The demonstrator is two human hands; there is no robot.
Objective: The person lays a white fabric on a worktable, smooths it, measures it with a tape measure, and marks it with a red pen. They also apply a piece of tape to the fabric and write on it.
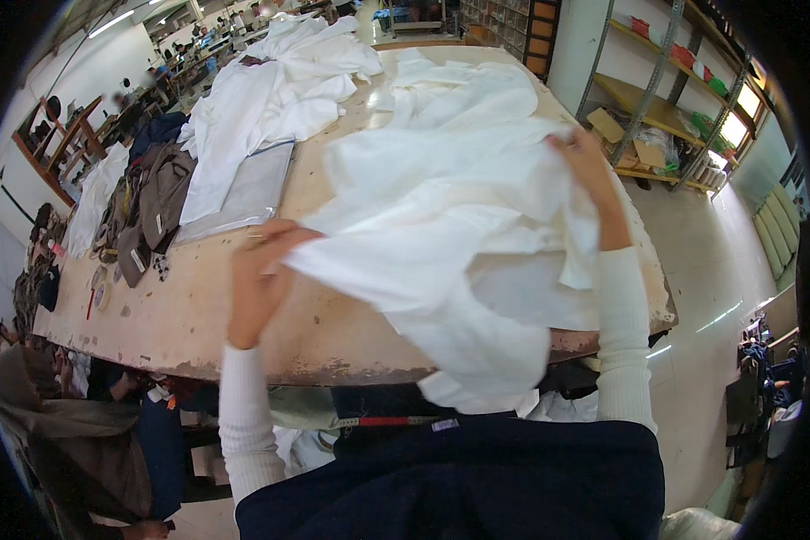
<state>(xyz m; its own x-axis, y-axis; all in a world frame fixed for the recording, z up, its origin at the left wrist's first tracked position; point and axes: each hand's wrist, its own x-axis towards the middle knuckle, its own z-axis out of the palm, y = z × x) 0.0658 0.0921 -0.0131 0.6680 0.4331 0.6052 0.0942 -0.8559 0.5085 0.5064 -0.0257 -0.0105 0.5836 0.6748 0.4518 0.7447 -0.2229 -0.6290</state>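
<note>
A white cloth garment (pixel 441 225) is stretched between my two hands above the near part of the table, blurred by motion. My left hand (pixel 263 274) pinches one corner of it at the left. At the far right edge of the cloth, my right hand (pixel 589 166) grips it with the fingers closed. Part of the garment droops over the table's near edge toward my dark apron. Its exact kind cannot be made out. Just beyond it lies another white garment (pixel 463 94), spread loosely on the table.
The large worn table (pixel 189 328) carries a heap of white garments (pixel 279 76), a clear plastic-wrapped pack (pixel 243 193), brown garments (pixel 164 193) and a tape roll (pixel 102 295). Metal shelves (pixel 643 94) stand at the right. A person in brown (pixel 63 432) is at the lower left.
</note>
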